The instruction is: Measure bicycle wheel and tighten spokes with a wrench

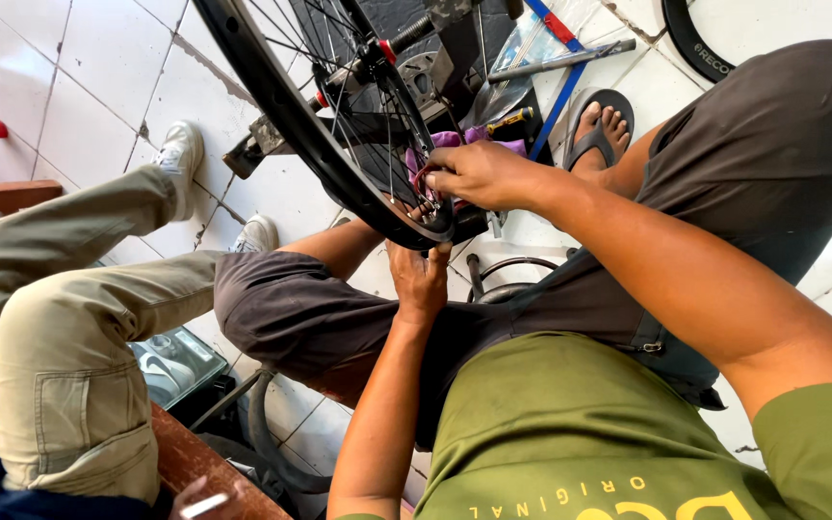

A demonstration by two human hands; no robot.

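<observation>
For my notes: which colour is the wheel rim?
Black; the rim shows best in the head view.

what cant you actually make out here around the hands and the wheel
Head view only:
- Left hand: fingertips hidden behind the black rim, grip unclear.
- Right hand: a small reddish thing by its fingertips, too small to identify.
- Wheel: upper part cut off by the top edge.
- Seated person at left: body cut off by the left edge.

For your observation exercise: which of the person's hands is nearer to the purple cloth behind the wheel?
The right hand. It works at the spokes directly beside the purple cloth. The left hand grips the black rim from below, farther from the cloth.
</observation>
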